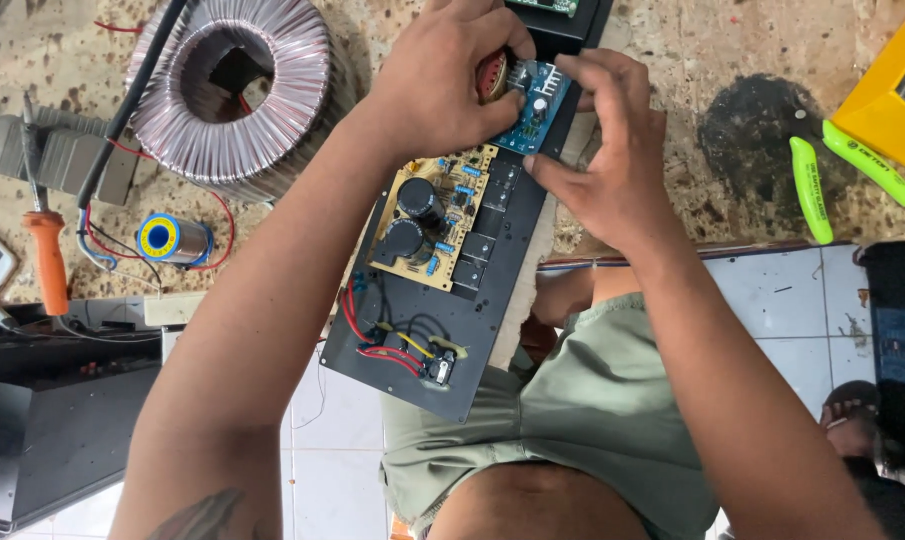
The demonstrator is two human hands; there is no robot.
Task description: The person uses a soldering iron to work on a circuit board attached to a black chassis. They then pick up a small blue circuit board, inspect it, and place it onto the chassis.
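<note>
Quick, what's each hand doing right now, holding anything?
Left hand: fingers closed on the small blue circuit board, from its left side.
Right hand: fingers pinching the same board's right edge.

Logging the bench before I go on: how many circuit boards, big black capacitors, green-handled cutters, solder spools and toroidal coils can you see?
Circuit boards: 2, a blue board held by the left hand and right hand, and a tan board on the black plate
Big black capacitors: 2
Green-handled cutters: 1
Solder spool: 1
Toroidal coil: 1
Total: 7
</note>
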